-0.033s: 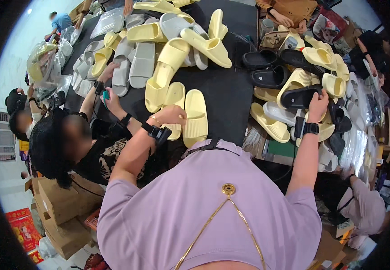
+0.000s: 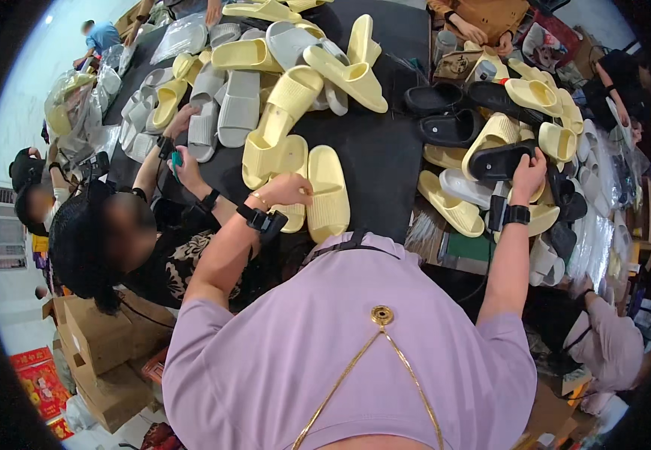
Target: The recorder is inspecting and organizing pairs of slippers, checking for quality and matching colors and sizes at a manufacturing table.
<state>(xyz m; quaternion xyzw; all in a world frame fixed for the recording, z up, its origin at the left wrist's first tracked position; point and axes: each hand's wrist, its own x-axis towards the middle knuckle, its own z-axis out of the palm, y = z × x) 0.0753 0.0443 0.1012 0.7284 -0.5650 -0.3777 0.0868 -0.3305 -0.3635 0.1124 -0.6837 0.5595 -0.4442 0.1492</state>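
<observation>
My left hand [image 2: 288, 190] is over the near edge of the black table, fingers curled, above one yellow slipper [image 2: 292, 156]. Its fingertips come up to the side of another yellow slipper [image 2: 328, 196], which lies with its toe end toward me. Whether the fingers pinch anything is hidden. On the right, my right hand [image 2: 529, 176] grips the end of a black slipper [image 2: 496, 162] above a mixed pile. A yellow slipper [image 2: 496, 133] lies just beyond it, and a white one [image 2: 466, 189] is on its near side.
Grey slippers [image 2: 240, 109] and more yellow ones [image 2: 351, 79] are heaped on the black table [image 2: 381, 161]. Two black slippers [image 2: 449, 127] lie at the right pile. Close on my left, a co-worker's hands [image 2: 190, 171] are near the grey slippers. Cardboard boxes [image 2: 100, 337] stand behind that person.
The yellow slippers by my left hand have shifted slightly, the one beside its fingertips tilting a little. My right hand has moved very slightly on the black slipper.
</observation>
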